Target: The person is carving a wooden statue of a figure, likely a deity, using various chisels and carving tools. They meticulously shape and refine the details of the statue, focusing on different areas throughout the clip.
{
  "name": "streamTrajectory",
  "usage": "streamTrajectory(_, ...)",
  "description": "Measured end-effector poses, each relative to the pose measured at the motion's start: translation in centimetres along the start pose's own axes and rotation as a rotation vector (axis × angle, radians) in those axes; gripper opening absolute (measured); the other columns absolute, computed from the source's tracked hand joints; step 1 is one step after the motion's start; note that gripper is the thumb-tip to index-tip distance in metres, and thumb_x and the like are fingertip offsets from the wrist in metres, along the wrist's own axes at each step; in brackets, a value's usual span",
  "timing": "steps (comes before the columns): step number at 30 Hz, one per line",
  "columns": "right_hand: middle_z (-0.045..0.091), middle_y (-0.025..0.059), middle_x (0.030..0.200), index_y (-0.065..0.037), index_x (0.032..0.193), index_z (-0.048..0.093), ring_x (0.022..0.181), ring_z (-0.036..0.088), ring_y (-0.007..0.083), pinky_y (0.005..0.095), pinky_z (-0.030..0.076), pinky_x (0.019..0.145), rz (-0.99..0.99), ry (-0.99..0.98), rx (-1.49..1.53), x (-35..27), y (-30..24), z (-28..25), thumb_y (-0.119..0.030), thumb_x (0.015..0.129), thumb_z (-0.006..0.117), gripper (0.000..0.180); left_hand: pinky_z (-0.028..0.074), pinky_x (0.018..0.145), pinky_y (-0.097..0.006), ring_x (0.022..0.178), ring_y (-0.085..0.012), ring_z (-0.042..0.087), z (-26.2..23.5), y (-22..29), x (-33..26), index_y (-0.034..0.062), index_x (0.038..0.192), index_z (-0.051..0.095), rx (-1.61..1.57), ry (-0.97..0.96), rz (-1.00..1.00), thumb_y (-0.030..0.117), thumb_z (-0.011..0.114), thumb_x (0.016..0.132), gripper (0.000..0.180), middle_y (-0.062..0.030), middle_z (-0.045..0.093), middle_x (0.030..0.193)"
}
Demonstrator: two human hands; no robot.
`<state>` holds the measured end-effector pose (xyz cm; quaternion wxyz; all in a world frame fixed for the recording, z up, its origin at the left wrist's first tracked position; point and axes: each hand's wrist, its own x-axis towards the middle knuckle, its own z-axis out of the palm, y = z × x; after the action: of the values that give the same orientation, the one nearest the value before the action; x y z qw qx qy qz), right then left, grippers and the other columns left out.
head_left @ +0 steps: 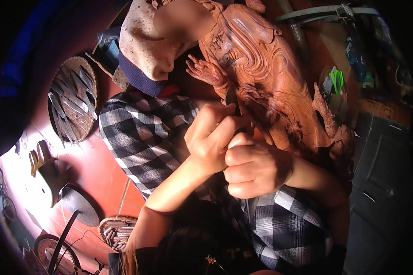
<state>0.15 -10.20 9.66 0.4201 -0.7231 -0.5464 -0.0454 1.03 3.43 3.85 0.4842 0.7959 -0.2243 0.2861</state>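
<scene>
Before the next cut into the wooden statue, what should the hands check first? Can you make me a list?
1. Both hands on the tool: ok. The left hand and right hand are closed together around a dark carving tool.
2. Tool tip on the wood: ok, it meets the reddish carved statue.
3. Exact spot of the blade edge: cannot tell, the fingers hide it.
4. Statue held steady: cannot tell. It leans across the checkered cloth on the lap; no clamp shows.
5. Spare chisels close by: ok, they lie on a round woven tray to the left on the red floor.
</scene>
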Motion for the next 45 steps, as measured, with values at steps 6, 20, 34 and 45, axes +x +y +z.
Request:
streamTrajectory(6, 0.048, 0.0017, 0.074, -0.008, 0.068, 0.054, 0.071, 0.049, 0.0205, 0.035, 0.041, 0.065, 0.026, 0.009, 0.036, 0.7, 0.0, -0.4, -0.015, 0.061, 0.068, 0.017, 0.053, 0.056, -0.031, 0.073, -0.0216, 0.067, -0.1, 0.0, 1.1, 0.01, 0.081, 0.075, -0.048, 0.032, -0.068, 0.019, 0.077, 0.064, 0.019, -0.0084, 0.065, 0.086)
streamTrajectory(20, 0.047, 0.0026, 0.071, -0.007, 0.067, 0.053, 0.071, 0.048, 0.0223, 0.0377, 0.038, 0.068, 0.087, 0.0, 0.156, 0.7, -0.5, -0.4, -0.017, 0.062, 0.068, 0.019, 0.052, 0.056, -0.033, 0.073, -0.0229, 0.066, -1.1, 0.6, 0.5, 0.0086, 0.084, 0.074, -0.054, -0.062, -0.114, 0.015, 0.075, 0.068, 0.017, -0.0092, 0.064, 0.086)
streamTrajectory(34, 0.05, 0.0015, 0.07, -0.009, 0.072, 0.057, 0.072, 0.054, 0.0189, 0.0347, 0.042, 0.067, 0.151, -0.045, -0.014, 4.2, -1.0, 3.1, -0.016, 0.071, 0.067, 0.012, 0.054, 0.078, -0.033, 0.093, -0.0241, 0.066, -0.9, 0.2, -2.8, 0.0029, 0.096, 0.067, -0.501, 0.178, -0.342, 0.012, 0.081, 0.073, 0.029, -0.0156, 0.067, 0.11)
streamTrajectory(45, 0.063, 0.0114, 0.067, -0.003, 0.063, 0.059, 0.069, 0.066, 0.0239, 0.0375, 0.054, 0.066, 0.302, -0.424, -0.75, 5.8, 1.9, 7.8, -0.012, 0.066, 0.066, 0.012, 0.045, 0.111, -0.041, 0.124, -0.0278, 0.058, 2.2, -0.5, -3.7, -0.001, 0.12, 0.048, -1.073, 0.375, -0.798, 0.014, 0.085, 0.081, 0.056, -0.0203, 0.059, 0.133)
